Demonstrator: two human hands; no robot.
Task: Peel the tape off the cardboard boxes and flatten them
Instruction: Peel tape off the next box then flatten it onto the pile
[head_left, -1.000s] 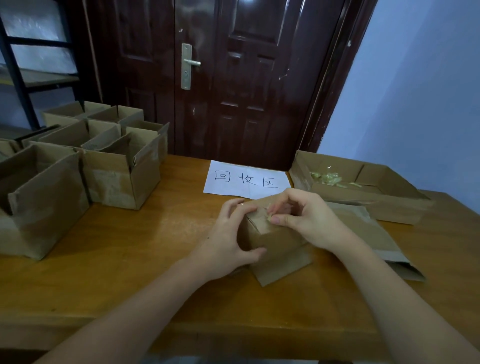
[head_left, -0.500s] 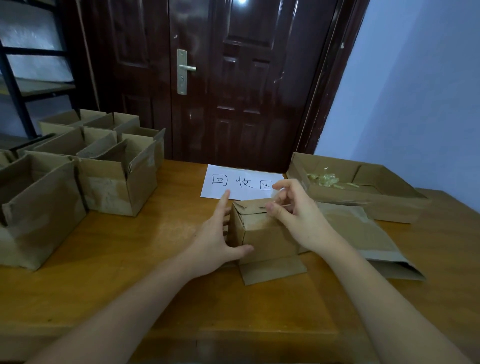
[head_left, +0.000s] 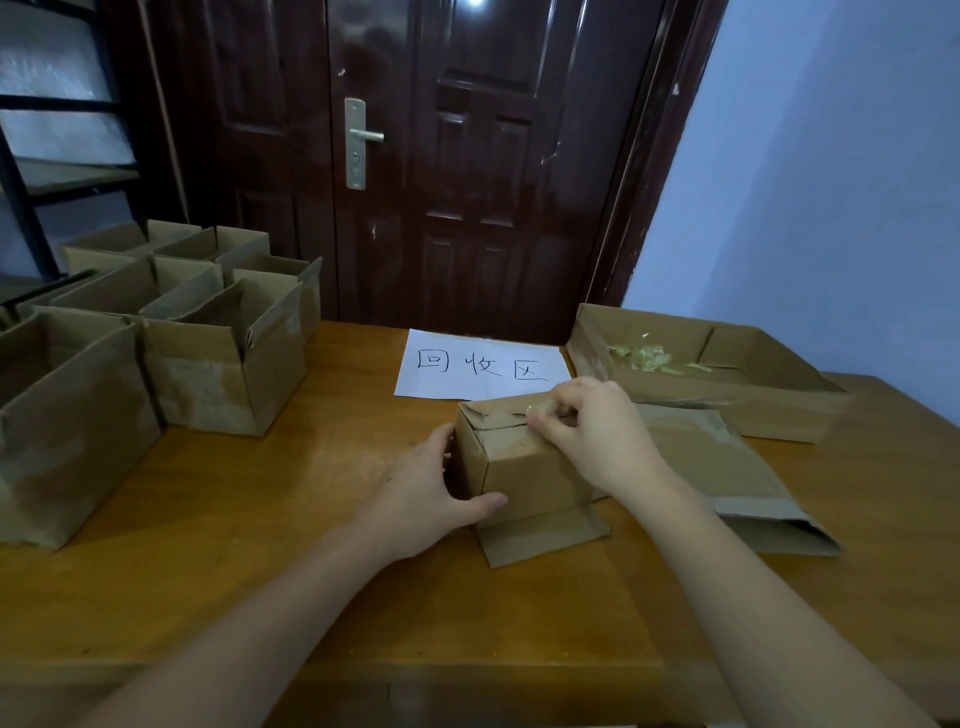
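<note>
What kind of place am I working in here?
Probably a small back room set up for sorting cardboard for recycling: a wooden table by a dark door, rows of open boxes, and a handwritten paper sign.

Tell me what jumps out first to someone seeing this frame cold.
Centre of the table, the left hand steadies a small closed cardboard box while the right hand pinches at the tape on its top seam. Just behind lies a white paper sign with handwritten characters. Open boxes crowd the table's left side, and a shallow cardboard tray with crumpled tape sits at right.
</note>
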